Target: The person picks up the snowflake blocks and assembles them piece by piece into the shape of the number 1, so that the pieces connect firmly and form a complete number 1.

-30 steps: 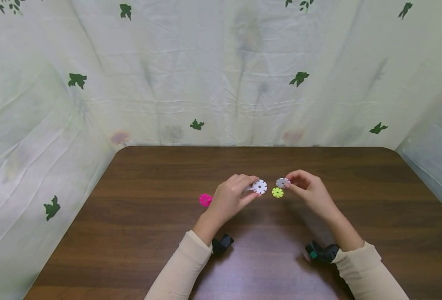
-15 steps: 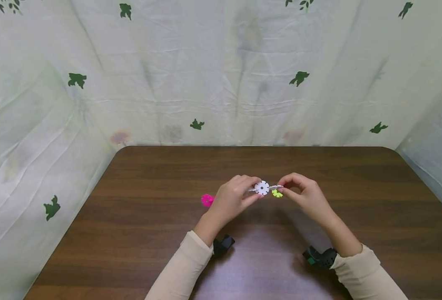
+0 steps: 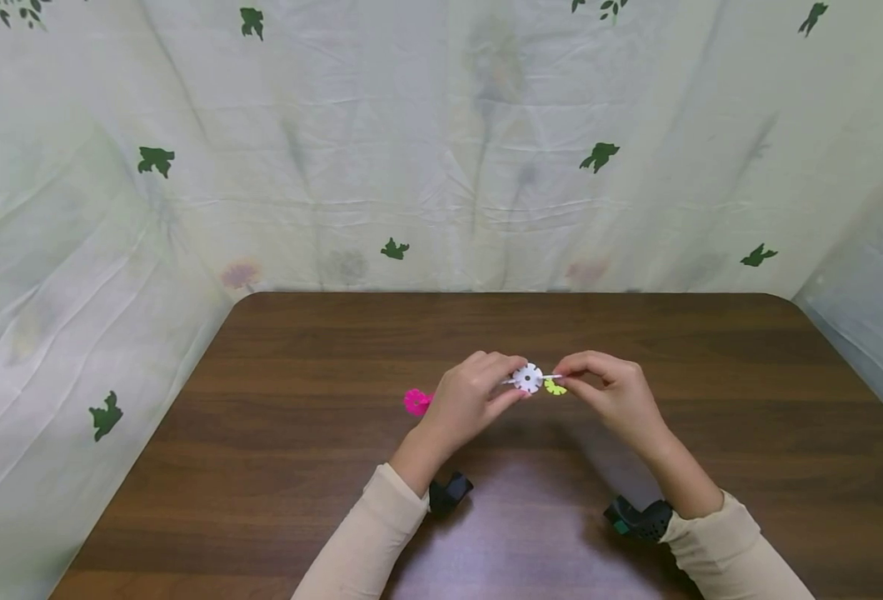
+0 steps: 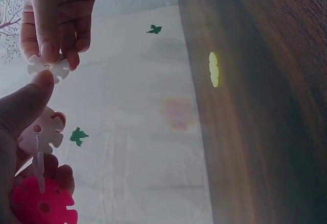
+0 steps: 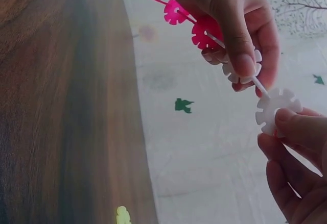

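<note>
My left hand (image 3: 471, 392) grips a chain of interlocking notched discs. Pink discs (image 3: 416, 402) stick out on its left side, and a white disc (image 3: 527, 378) at its other end sits between thumb and fingertips. Facing it, my right hand (image 3: 610, 392) pinches another white notched disc (image 5: 278, 106) by its edge. Turned edge-on in the head view, that disc touches the chain's end disc; how deep their slots engage I cannot tell. Behind it on the table lies a yellow-green notched disc (image 3: 556, 387), partly covered in the head view.
The brown wooden table (image 3: 299, 467) spreads around both hands. A pale curtain (image 3: 441, 167) with green bird shapes hangs behind it and along the sides. Each wrist carries a black camera mount (image 3: 449, 492).
My right hand has moved left and turned its white disc edge-on, bringing it from apart to touching the chain's end disc. The left hand has shifted slightly right with the chain.
</note>
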A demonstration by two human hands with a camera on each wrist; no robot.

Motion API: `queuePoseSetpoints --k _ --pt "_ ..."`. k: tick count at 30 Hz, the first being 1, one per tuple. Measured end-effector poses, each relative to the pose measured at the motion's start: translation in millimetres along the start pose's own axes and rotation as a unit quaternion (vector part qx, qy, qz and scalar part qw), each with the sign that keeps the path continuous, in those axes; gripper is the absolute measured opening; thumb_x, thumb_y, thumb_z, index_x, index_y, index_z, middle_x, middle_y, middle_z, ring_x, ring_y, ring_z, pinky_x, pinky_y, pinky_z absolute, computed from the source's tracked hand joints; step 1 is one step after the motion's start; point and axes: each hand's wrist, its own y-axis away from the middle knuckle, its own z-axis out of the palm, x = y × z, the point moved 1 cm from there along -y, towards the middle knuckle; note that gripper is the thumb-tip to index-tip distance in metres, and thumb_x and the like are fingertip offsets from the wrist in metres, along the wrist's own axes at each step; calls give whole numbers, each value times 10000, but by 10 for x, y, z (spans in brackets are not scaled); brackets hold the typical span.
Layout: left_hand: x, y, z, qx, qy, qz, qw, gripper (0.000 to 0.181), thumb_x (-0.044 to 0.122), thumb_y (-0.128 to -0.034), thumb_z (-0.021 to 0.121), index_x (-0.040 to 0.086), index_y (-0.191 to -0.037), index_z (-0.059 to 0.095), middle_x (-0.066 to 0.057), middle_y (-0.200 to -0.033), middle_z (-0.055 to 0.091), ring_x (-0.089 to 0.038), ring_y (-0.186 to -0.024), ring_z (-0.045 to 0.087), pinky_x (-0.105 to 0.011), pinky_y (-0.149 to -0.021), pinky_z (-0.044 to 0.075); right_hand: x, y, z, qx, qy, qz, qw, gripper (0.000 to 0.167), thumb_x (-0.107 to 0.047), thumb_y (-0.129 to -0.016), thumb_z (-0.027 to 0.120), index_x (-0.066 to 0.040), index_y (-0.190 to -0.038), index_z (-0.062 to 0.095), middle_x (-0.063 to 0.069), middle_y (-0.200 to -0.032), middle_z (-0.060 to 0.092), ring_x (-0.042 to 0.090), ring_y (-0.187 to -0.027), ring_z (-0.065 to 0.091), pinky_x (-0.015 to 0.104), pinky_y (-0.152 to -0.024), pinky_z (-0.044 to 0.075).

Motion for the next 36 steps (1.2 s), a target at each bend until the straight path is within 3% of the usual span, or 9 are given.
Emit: queuePoseSetpoints --k 8,18,23,29,36 --pt "6 8 24 -67 42 21 10000 311 219 -757 728 64 -1015 652 20 -912 634 -109 -766 526 -177 -667 426 21 17 14 -147 110 -120 9998 264 162 -630 704 -31 -807 673 67 -804 655 108 -748 600 157 -604 447" --pt "-48 10 12 -60 39 29 10000 348 249 -739 741 72 -1026 656 23 -906 643 -99 -752 530 -189 -646 419 -246 -63 6 -185 -145 24 9997 238 184 -669 665 4 -824 654 74 -800 630 123 -707 563 173 -578 430" --pt "-64 2 9 -34 61 40 10000 365 255 -727 751 77 -1033 660 18 -931 653 -98 -815 563 -220 -728 424 -273 -64 -15 -309 -252 553 9977 200 166 -693 659 30 -839 642 88 -803 623 118 -673 551 191 -555 452" --pt "-63 -9 0 74 98 52 9999 344 225 -713 764 80 -1009 666 13 -940 658 -103 -854 579 -237 -780 421 -267 -68 -18 -542 -487 1515 9858 135 94 -750 652 45 -871 621 116 -787 615 159 -633 556 244 -536 472" --pt "-28 -21 10 -69 30 178 9998 336 218 -758 731 73 -1048 644 5 -990 648 -92 -879 585 -262 -806 400 -54 -3 11 -468 -1362 1952 9701 130 50 -776 650 78 -897 611 153 -803 609 139 -652 595 267 -600 508"
